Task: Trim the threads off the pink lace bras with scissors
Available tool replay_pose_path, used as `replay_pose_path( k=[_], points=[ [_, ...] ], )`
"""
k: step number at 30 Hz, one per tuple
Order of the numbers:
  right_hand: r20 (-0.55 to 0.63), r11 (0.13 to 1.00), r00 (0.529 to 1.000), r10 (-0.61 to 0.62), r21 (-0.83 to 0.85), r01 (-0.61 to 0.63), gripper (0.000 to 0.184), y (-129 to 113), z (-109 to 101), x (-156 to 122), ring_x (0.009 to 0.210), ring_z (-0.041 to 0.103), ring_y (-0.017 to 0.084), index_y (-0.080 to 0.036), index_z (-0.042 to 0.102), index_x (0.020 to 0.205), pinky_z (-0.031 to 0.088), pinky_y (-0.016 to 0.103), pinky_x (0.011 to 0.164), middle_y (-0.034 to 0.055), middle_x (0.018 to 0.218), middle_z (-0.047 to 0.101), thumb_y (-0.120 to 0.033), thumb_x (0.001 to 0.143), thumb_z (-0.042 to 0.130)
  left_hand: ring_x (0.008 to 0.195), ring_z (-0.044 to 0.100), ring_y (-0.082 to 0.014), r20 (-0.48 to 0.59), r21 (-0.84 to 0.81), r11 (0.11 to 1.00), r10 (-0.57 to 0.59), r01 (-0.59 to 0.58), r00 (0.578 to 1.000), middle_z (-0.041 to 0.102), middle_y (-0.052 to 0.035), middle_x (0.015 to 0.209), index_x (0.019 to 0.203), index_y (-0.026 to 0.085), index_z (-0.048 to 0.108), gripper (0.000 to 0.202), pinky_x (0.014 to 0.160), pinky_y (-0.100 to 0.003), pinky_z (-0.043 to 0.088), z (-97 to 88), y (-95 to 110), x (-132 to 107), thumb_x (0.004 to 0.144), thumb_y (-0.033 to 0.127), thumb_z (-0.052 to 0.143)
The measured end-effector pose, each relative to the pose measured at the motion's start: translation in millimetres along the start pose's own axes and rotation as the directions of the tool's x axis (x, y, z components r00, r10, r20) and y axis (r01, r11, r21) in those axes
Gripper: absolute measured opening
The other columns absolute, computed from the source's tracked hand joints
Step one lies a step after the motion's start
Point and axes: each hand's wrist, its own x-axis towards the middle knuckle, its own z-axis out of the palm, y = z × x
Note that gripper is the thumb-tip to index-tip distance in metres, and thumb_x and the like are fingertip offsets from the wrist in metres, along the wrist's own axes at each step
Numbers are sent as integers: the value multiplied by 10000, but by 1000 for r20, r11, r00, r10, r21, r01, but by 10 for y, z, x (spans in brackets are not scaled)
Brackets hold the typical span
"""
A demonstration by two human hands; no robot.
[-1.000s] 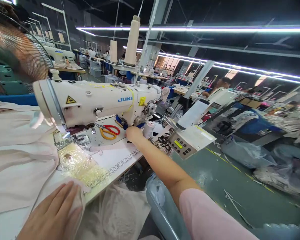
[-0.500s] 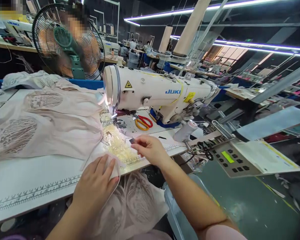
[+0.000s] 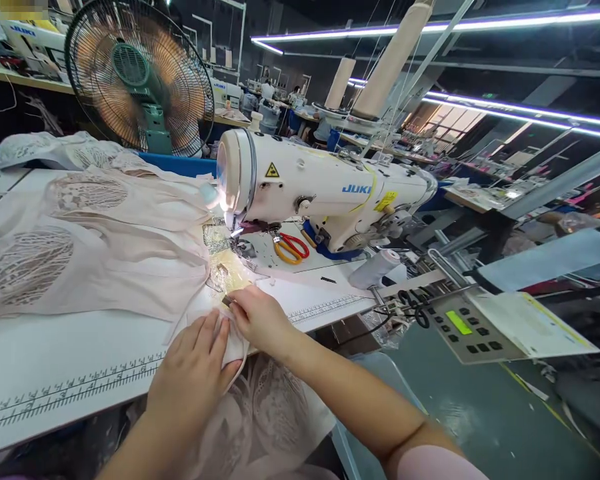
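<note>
My left hand (image 3: 193,363) grips pale pink fabric at the table's front edge, fingers over it and thumb against its rim. Right beside it, my right hand (image 3: 260,320) pinches a small dark flat piece (image 3: 227,301), too small to name, just above the same fabric. Below the edge hangs a pale pink bra (image 3: 280,397) with lace cups; whether it joins the held fabric I cannot tell. Behind my hands stands a white sewing machine (image 3: 310,183), its lamp lit over the needle area. Yellowish tape (image 3: 225,267) covers the bed in front of the needle.
More pale lace bras (image 3: 115,247) lie spread across the left of the table. Red-and-yellow-handled scissors (image 3: 293,248) rest beneath the machine arm, with a thread cone (image 3: 375,268) farther right. A control panel (image 3: 465,327) juts out at right. A large fan (image 3: 137,73) stands behind.
My right hand has moved left and a little toward me with the small dark piece, up against my left hand. The left hand stays nearly in place on the fabric.
</note>
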Motion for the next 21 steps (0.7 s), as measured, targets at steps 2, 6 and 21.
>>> replay_pose_path(
  k=[2,6,21],
  points=[
    [13,997,999,-32,-72,33,183,-19,17,-3,777,541,163,-172,621,955,372,240,635,54,868,588,-212,903,451,978,620,-323,-23,-13,1000,7,-8,1000,677,-215,1118,1115,2,639,508,848,-426,435,15,-9,2,867,416,481],
    [40,975,998,-55,-212,62,221,-86,46,3,684,535,161,-194,623,988,341,252,564,50,844,584,-243,920,418,976,614,-323,-30,-18,1000,4,-5,1000,676,-230,1099,1114,-39,625,559,850,-425,433,35,-14,7,888,437,437],
    [148,923,982,-117,-349,163,156,-150,-17,21,634,548,175,-172,586,923,279,271,480,54,833,590,-212,883,440,988,607,-335,-4,-56,998,-32,32,999,682,-223,1076,1076,-26,650,539,847,-430,449,53,3,41,851,441,503]
  ],
)
